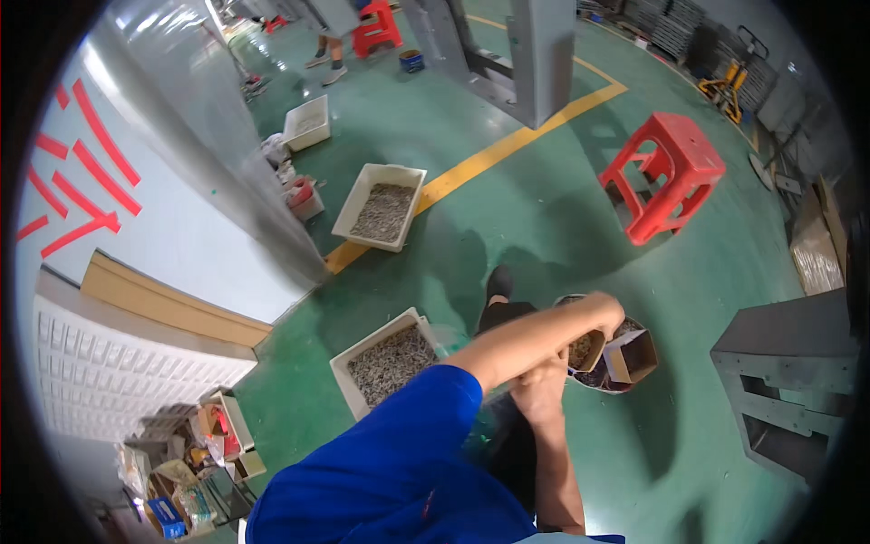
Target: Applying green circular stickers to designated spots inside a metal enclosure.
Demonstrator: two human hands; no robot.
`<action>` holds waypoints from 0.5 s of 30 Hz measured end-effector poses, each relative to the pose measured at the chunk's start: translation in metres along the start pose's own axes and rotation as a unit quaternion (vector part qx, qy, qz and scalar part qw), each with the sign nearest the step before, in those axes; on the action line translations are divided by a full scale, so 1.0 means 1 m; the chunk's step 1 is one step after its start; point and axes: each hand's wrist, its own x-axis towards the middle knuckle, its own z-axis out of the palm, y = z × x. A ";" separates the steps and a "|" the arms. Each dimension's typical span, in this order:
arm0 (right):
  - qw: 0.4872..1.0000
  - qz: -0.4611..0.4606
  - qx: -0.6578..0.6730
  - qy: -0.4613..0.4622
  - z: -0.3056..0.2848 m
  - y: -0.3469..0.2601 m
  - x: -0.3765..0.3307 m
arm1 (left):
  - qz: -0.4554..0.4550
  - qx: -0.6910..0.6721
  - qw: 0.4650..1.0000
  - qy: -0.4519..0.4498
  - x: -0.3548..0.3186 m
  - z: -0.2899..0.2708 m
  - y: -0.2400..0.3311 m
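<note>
My left arm, in a blue sleeve, reaches across to the right, and my left hand (604,314) bends down over a round bucket (616,390). Its fingers are hidden behind the wrist and the box rim. Below it is a small cardboard box of tan pieces (583,349), tilted in the bucket's mouth. My right hand (541,392) comes up from the lower edge, its fingers curled closed at that box's near left side. A second open cardboard box (632,356) sits at the bucket's right, its inside partly in view. Small dark pieces show between the boxes.
Left of my legs stands a cream bin (343,367) of small metal pieces; two similar bins (410,210) (311,136) are farther off. A red stool (675,168) stands at right. Grey metal cabinet frames (779,340) (544,63) and a white panel (190,218) flank the green floor.
</note>
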 end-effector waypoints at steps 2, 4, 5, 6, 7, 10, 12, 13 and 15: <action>1.000 0.007 -0.025 -0.018 -0.009 -0.004 0.003 | -0.020 0.055 0.993 0.099 -0.011 -0.037 -0.019; 0.999 0.032 -0.020 -0.035 -0.009 -0.004 0.000 | -0.056 0.170 0.945 0.273 -0.019 -0.078 -0.046; 0.999 0.031 -0.007 -0.032 -0.009 -0.005 0.000 | -0.064 0.149 0.941 0.297 -0.020 -0.110 -0.067; 0.999 0.014 0.018 -0.032 -0.006 -0.015 0.003 | -0.067 0.248 0.883 0.394 -0.019 -0.126 -0.114; 0.999 0.042 0.007 -0.022 -0.009 0.000 0.000 | -0.142 0.319 0.891 0.290 -0.023 -0.175 -0.077; 0.999 0.046 0.000 -0.024 -0.012 0.003 -0.001 | -0.153 0.442 0.805 0.366 -0.059 -0.239 -0.091; 0.999 0.047 0.008 -0.024 -0.013 0.001 0.000 | -0.034 0.288 0.813 0.505 -0.075 -0.258 -0.107; 0.998 0.049 0.012 -0.025 -0.015 0.001 0.001 | 0.029 0.203 0.800 0.563 -0.081 -0.261 -0.112; 0.998 0.060 0.006 -0.021 -0.017 0.008 0.001 | 0.095 0.087 0.585 0.801 -0.094 -0.242 -0.107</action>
